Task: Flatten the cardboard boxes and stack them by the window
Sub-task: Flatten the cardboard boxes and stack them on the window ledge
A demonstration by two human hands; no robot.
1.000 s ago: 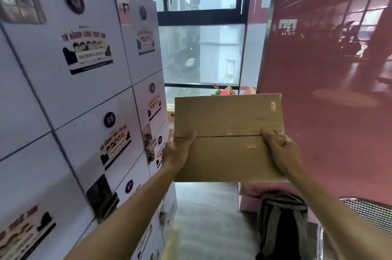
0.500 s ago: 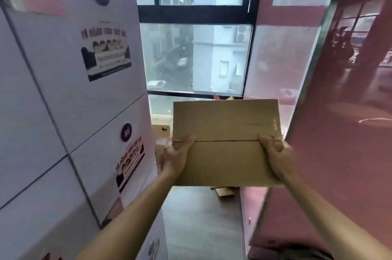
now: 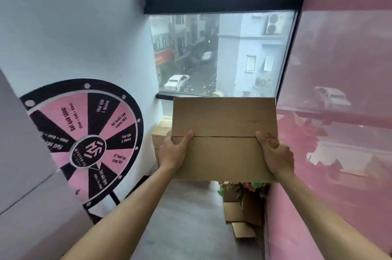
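grey floor [image 3: 186,217] carries cardboard pieces [image 3: 241,215] at right and boxes [image 3: 162,132] under window.

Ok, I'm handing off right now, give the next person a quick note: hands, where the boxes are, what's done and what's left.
Left hand grips the left edge of the flattened cardboard box, thumb on top.
Right hand grips its right edge, fingers curled round it.
The box is held up in the air, facing the window.
More cardboard already lies under the window, behind the held box; loose cardboard pieces lie on the floor by the pink wall.
Done: this box is flat.
Left: set it on the pile by the window.
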